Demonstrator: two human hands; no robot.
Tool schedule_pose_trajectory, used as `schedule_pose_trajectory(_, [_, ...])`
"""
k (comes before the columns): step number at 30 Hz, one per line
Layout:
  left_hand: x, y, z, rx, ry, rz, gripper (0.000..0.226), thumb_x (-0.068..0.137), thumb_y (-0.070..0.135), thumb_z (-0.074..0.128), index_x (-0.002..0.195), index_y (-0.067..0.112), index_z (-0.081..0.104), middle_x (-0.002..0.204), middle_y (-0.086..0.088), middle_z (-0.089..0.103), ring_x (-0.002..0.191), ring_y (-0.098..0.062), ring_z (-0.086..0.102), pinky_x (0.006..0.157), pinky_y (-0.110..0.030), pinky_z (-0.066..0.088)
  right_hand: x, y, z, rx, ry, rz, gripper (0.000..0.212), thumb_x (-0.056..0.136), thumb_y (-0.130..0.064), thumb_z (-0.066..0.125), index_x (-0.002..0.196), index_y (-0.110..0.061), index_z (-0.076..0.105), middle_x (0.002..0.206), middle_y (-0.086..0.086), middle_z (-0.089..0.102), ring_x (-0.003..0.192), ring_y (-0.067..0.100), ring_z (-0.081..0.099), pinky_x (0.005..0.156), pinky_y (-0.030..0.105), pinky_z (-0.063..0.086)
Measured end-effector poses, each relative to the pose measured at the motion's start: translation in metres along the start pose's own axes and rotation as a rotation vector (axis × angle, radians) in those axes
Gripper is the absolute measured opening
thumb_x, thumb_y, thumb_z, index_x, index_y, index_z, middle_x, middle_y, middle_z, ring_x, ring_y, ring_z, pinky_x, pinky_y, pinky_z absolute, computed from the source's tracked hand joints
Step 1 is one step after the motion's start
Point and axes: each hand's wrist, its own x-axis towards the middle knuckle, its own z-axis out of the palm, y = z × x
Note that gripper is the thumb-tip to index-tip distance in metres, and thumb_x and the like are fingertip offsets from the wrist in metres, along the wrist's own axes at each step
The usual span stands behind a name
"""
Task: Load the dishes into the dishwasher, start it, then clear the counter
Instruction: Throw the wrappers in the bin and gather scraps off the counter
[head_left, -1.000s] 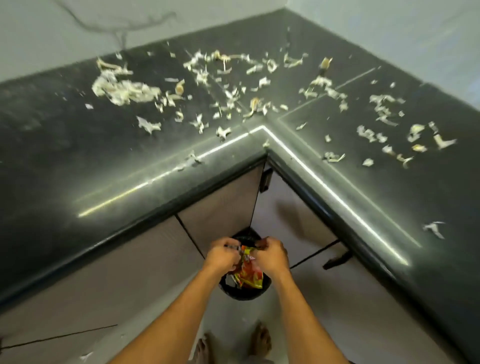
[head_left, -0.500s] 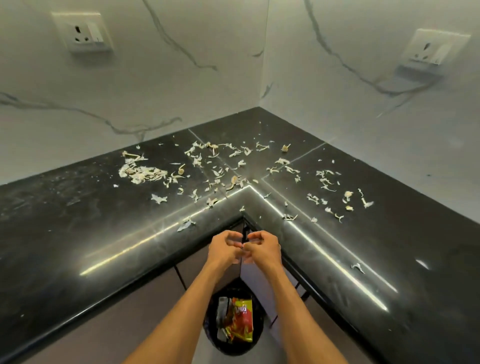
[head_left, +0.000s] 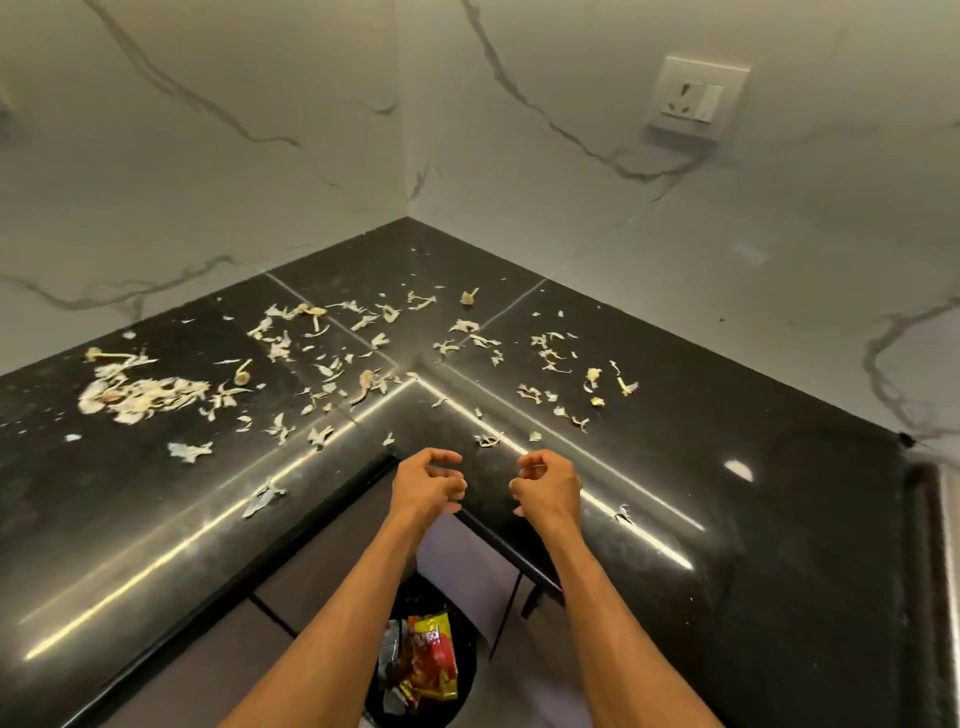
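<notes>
While our left hand (head_left: 426, 480) and right hand (head_left: 548, 486) hover empty, fingers loosely curled, over the counter (head_left: 753, 519) edge, we judge clearing underway: next we sweep the strewn peel scraps (head_left: 140, 397) toward the bin (head_left: 436, 597)

Warm, fairly dim indoor light falls from above. The glossy black worktop (head_left: 779, 519) mirrors a strip light as a thin bright line that runs from 8 o'clock up to the centre and down to 4 o'clock. A small white glare spot sits at 3 o'clock. The marble wall (head_left: 208, 156) is evenly lit. The socket (head_left: 693, 96) at 1 o'clock throws a soft shadow below itself. The bin (head_left: 466, 670) at 6 o'clock lies in shade under the worktop edge. Pale scraps (head_left: 140, 395) stand out clearly against the black, though fine detail is slightly soft throughout. Wide-angle distortion bows the worktop edges and stretches the corners.
</notes>
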Motion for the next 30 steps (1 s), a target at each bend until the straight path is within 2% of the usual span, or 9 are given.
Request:
schedule_pose_trajectory(4, [0.021,0.006,0.007,0.015,-0.080,0.012,0.026,0.080,-0.011,0.065,0.100,0.005,0.064,0.080,-0.013,0.066,0.066,-0.021,0.064,0.058,-0.031,0.056,0.007,0.007,-0.032,-0.147,0.285,0.026,0.032,0.074,0.003,0.060,0.097,-0.018,0.067,0.104,0.001,0.061,0.084,0.016,0.056,0.069,0.028,0.045])
schedule_pose_trajectory(11, [0.049,0.005,0.001,0.042,-0.158,0.034,0.025,0.081,-0.009,0.064,0.099,0.008,0.065,0.086,-0.016,0.068,0.074,-0.024,0.067,0.064,-0.035,0.059,0.003,0.031,-0.068,-0.286,0.512,0.277,0.037,0.083,-0.005,0.062,0.118,-0.016,0.064,0.130,0.010,0.047,0.118,0.032,0.050,0.092,0.041,0.047])
schedule_pose_trajectory(13, [0.057,0.004,-0.004,0.046,-0.165,0.035,0.024,0.082,-0.008,0.064,0.099,0.009,0.065,0.088,-0.016,0.068,0.077,-0.025,0.068,0.064,-0.035,0.059,0.003,0.038,-0.068,-0.303,0.538,0.335,0.035,0.086,-0.007,0.061,0.120,-0.013,0.065,0.132,0.013,0.048,0.120,0.036,0.050,0.094,0.039,0.045])
schedule_pose_trajectory(15, [0.064,0.002,-0.010,0.038,-0.161,0.027,0.023,0.083,-0.007,0.063,0.099,0.009,0.065,0.090,-0.017,0.067,0.077,-0.024,0.067,0.063,-0.034,0.059,0.005,0.042,-0.064,-0.346,0.559,0.333,0.024,0.084,-0.005,0.059,0.104,-0.011,0.071,0.123,0.016,0.056,0.109,0.037,0.055,0.088,0.038,0.049])
schedule_pose_trajectory(17, [0.069,0.002,-0.015,0.023,-0.144,0.008,0.022,0.083,-0.007,0.064,0.099,0.007,0.064,0.090,-0.017,0.066,0.076,-0.023,0.066,0.062,-0.033,0.060,0.008,0.040,-0.058,-0.373,0.555,0.322,0.016,0.081,-0.002,0.058,0.084,-0.008,0.072,0.106,0.018,0.064,0.092,0.036,0.059,0.076,0.036,0.051])
schedule_pose_trajectory(21, [0.083,0.006,-0.020,-0.037,-0.119,-0.026,0.022,0.083,-0.009,0.065,0.100,0.003,0.064,0.088,-0.017,0.065,0.076,-0.024,0.065,0.062,-0.036,0.061,0.027,0.024,-0.036,-0.293,0.487,0.287,0.018,0.085,-0.006,0.066,0.100,-0.011,0.075,0.111,0.013,0.069,0.102,0.031,0.064,0.079,0.027,0.046])
schedule_pose_trajectory(24, [0.094,0.011,-0.019,-0.068,-0.101,-0.046,0.021,0.083,-0.009,0.065,0.100,0.004,0.063,0.090,-0.018,0.066,0.077,-0.025,0.066,0.066,-0.037,0.061,0.045,0.006,-0.015,-0.265,0.389,0.214,0.019,0.086,-0.001,0.061,0.099,-0.006,0.074,0.109,0.013,0.070,0.103,0.030,0.065,0.078,0.029,0.048])
schedule_pose_trajectory(28, [0.102,0.018,-0.014,-0.103,-0.085,-0.063,0.022,0.083,-0.011,0.063,0.102,0.002,0.064,0.090,-0.017,0.067,0.076,-0.024,0.066,0.071,-0.039,0.061,0.068,-0.015,0.007,-0.345,0.146,0.103,0.007,0.075,-0.003,0.065,0.079,0.001,0.069,0.072,0.011,0.061,0.075,0.027,0.061,0.067,0.042,0.053])
schedule_pose_trajectory(30, [0.107,0.022,-0.012,-0.120,-0.069,-0.068,0.023,0.083,-0.012,0.061,0.101,0.001,0.064,0.091,-0.018,0.067,0.077,-0.024,0.067,0.073,-0.040,0.061,0.078,-0.026,0.017,-0.402,-0.001,0.093,0.030,0.069,-0.014,0.081,0.093,0.001,0.070,0.085,0.009,0.063,0.083,0.025,0.062,0.073,0.042,0.053])
